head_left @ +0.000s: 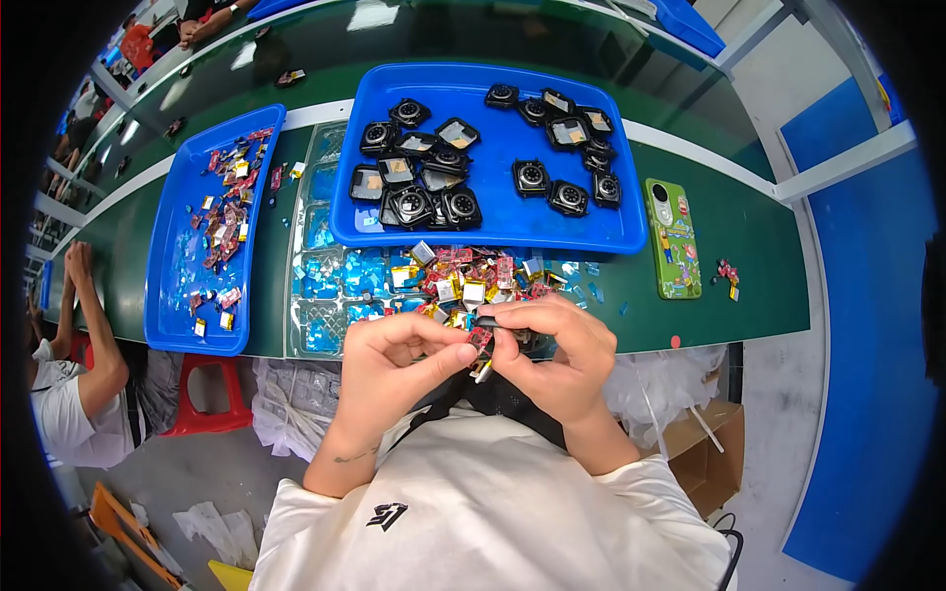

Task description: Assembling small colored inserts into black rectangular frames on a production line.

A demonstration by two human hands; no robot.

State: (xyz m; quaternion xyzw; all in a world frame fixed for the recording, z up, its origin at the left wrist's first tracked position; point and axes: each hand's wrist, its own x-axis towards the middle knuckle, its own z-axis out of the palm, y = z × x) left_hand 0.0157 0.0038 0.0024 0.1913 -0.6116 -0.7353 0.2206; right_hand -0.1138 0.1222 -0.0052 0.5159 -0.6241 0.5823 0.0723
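Observation:
Close in front of my body, my left hand (399,360) pinches a small red circuit board (480,338) between thumb and fingertips. Facing it, my right hand (560,350) grips a small dark flat part (487,321) between thumb and forefinger. The two pieces meet or nearly touch; whether they are joined I cannot tell. A small pale piece (482,371) hangs just below the fingers. Directly beyond my hands lies a heap of red boards and silver battery cells (474,292) with yellow tape. Bits of blue film (365,271) lie left of the heap.
A blue tray (493,234) of black smartwatch cases (412,205) stands beyond the heap. Further left are a clear compartment tray (307,271) and another blue tray (172,295) with boards. A green-cased phone (674,241) lies right. A co-worker's arm (94,315) rests at far left.

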